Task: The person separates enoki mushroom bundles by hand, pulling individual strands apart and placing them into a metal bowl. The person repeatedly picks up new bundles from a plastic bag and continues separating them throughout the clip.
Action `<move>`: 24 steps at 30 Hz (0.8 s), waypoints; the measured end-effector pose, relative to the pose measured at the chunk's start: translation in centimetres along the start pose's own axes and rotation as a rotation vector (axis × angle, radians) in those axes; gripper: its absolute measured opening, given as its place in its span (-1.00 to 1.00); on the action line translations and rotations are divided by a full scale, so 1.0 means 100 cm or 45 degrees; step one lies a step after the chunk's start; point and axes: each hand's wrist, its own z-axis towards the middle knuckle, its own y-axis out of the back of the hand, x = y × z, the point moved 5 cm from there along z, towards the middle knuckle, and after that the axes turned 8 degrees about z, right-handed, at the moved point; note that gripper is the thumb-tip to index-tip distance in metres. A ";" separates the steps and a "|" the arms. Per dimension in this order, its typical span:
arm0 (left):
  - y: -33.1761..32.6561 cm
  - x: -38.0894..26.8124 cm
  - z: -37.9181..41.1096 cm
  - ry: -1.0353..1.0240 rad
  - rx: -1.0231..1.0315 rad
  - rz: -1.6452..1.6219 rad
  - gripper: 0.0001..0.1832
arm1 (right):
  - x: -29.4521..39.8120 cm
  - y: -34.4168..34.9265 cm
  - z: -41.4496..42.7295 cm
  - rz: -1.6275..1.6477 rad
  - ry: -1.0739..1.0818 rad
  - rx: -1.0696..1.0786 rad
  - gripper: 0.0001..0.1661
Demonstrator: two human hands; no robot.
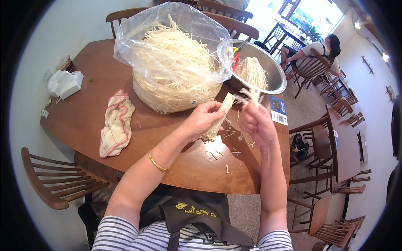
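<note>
My left hand (205, 120) grips a bundle of enoki mushrooms (224, 109), its small caps pointing down towards me. A smaller, blurred tuft of enoki strands (253, 96) sticks up out of the fist of my right hand (258, 124), just right of the bundle. Behind my hands stands a large clear plastic bag (185, 28) packed with enoki mushrooms (179, 59). To its right, a steel basin (278, 77) holds a cut clump of enoki (252, 72). Red-and-yellow-handled scissors (236, 59) lean at the basin's left side. Loose mushroom bits (227, 168) are scattered on the wooden table (188, 169).
A cream cloth with pink edging (116, 125) lies crumpled on the left. Beyond it are a white tissue pack (66, 84) and a small woven container (65, 63). A card with a printed code (279, 109) lies at the right edge. A seated person (314, 53) is in the background.
</note>
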 end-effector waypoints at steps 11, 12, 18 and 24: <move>0.000 0.000 -0.001 0.025 0.100 -0.306 -0.68 | -0.021 -0.003 0.002 -0.588 -0.043 -0.384 -0.69; -0.002 -0.003 -0.003 0.025 0.098 -0.309 -0.68 | -0.023 -0.009 0.002 -0.640 -0.030 -0.388 -0.69; 0.002 0.001 0.000 0.016 0.086 -0.269 -0.66 | -0.024 -0.005 0.000 -0.626 -0.096 -0.363 -0.73; -0.003 -0.004 -0.002 -0.001 0.057 -0.160 -0.66 | -0.026 -0.001 0.001 -0.521 -0.073 -0.247 -0.74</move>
